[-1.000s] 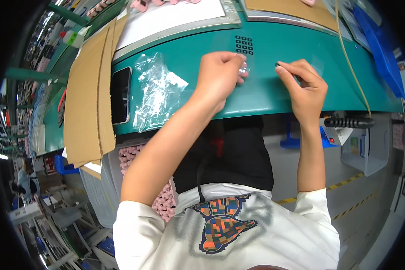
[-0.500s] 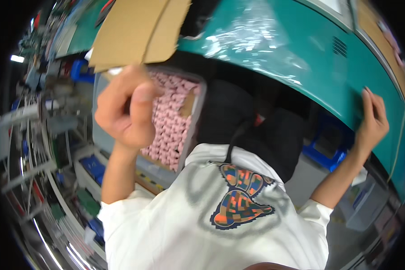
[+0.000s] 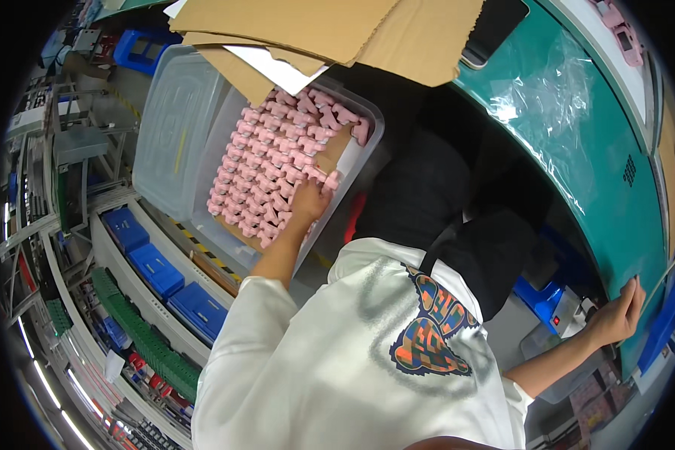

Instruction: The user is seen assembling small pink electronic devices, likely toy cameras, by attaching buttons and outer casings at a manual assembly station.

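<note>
Down in a clear plastic bin [image 3: 375, 124], rows of small pink plastic parts [image 3: 266, 161] are packed close together. My left hand [image 3: 310, 201] reaches in at the bin's right side, its fingers curled round one branching pink part [image 3: 324, 177] at the edge of the rows. Their tips are partly hidden. Far to the right, my right hand [image 3: 616, 316] rests by the edge of the green table [image 3: 615, 210]. Its fingers are pressed together, and whatever they might hold is too small to see.
Cardboard sheets [image 3: 292, 26] overhang the bin's far end. A translucent lid [image 3: 174, 135] leans along its left side. Clear plastic film [image 3: 536, 97] and a dark phone-like slab [image 3: 495, 34] lie on the green table. Blue bins [image 3: 155, 268] line a rack at left.
My left hand has dropped from above the bin to the pink parts inside it. The view has turned, and my right hand now shows lower by the table edge.
</note>
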### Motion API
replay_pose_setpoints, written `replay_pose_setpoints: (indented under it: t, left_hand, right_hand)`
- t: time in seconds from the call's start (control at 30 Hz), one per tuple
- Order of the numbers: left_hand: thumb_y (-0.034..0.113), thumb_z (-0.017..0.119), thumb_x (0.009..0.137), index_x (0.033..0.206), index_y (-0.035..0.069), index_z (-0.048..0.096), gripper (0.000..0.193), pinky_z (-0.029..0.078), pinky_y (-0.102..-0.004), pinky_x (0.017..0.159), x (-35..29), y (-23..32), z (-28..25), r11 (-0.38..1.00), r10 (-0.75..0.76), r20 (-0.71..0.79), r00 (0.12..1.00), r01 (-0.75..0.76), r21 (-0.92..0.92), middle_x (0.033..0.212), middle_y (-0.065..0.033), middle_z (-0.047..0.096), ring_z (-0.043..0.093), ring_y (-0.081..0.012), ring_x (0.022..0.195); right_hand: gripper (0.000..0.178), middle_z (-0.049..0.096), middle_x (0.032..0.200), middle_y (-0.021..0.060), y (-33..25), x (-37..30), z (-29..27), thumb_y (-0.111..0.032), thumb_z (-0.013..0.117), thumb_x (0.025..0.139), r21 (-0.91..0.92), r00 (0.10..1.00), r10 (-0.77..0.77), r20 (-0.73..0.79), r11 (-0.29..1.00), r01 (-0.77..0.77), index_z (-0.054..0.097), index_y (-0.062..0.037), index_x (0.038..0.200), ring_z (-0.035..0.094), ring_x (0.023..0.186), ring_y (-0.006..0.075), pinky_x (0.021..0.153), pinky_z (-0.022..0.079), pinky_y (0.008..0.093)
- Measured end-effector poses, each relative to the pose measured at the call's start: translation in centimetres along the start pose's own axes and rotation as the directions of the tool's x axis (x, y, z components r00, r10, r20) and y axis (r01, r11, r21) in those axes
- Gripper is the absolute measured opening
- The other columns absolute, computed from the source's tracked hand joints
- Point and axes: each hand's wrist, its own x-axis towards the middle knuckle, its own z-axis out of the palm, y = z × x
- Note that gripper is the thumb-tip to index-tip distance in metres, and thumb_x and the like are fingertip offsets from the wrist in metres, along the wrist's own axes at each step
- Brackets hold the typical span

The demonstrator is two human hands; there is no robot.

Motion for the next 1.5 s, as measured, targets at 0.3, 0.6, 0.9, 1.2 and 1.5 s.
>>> replay_pose_setpoints:
  t: [0.3,0.6,0.9,1.2,1.5]
  left_hand:
    - [0.045,0.053,0.096,0.122,0.002,0.061,0.051,0.053,-0.0474,0.077,4.9,-0.9,6.8,0.915,-0.092,0.364,0.927,0.223,-0.337,0.091,-0.0185,0.070,0.068,-0.0364,0.083]
    - [0.035,0.059,0.087,0.121,0.002,0.061,0.047,0.053,-0.0479,0.081,5.4,0.6,7.5,0.824,-0.262,0.406,0.876,0.422,-0.378,0.105,-0.0248,0.069,0.067,-0.0431,0.095]
    - [0.025,0.054,0.088,0.121,0.006,0.061,0.039,0.054,-0.0415,0.077,2.6,0.8,0.9,0.432,-0.186,0.305,0.934,0.357,-0.828,0.106,-0.0171,0.068,0.066,-0.0343,0.090]
    - [0.024,0.052,0.090,0.130,0.008,0.057,0.044,0.054,-0.0411,0.078,0.7,7.1,-14.5,-0.570,-0.002,0.204,0.979,0.166,-0.805,0.114,-0.0138,0.066,0.065,-0.0281,0.095]
    - [0.025,0.055,0.087,0.124,0.000,0.056,0.044,0.054,-0.0446,0.082,1.4,18.0,-16.8,-0.560,0.331,-0.024,0.943,0.176,-0.810,0.112,-0.0227,0.064,0.065,-0.0392,0.099]
  right_hand:
    - [0.022,0.071,0.107,0.0061,1.3,-1.3,-1.6,-0.009,0.068,0.100,-0.069,0.998,0.045,0.054,0.997,-0.042,0.073,0.0076,0.113,0.062,0.095,0.0138,0.088,0.048,0.0233]
    - [0.027,0.071,0.114,0.0068,2.9,-2.5,-0.5,-0.016,0.065,0.103,-0.237,0.991,0.118,0.068,0.966,-0.098,0.072,0.0049,0.119,0.064,0.103,0.0163,0.095,0.048,0.0242]
    - [0.025,0.068,0.116,0.0083,3.9,-3.1,-0.1,-0.010,0.063,0.104,-0.188,0.990,0.118,0.077,0.977,-0.102,0.070,0.0087,0.118,0.062,0.102,0.0157,0.093,0.047,0.0239]
    - [0.021,0.066,0.113,0.0099,3.8,-3.5,-1.1,-0.006,0.063,0.103,0.020,0.991,0.129,0.035,0.991,-0.130,0.070,0.0098,0.115,0.060,0.097,0.0152,0.089,0.047,0.0237]
    - [0.016,0.065,0.112,0.0104,5.6,-5.3,-3.6,0.000,0.063,0.101,0.205,0.990,0.053,0.131,0.976,-0.080,0.072,0.0087,0.111,0.057,0.102,0.0175,0.093,0.046,0.0271]
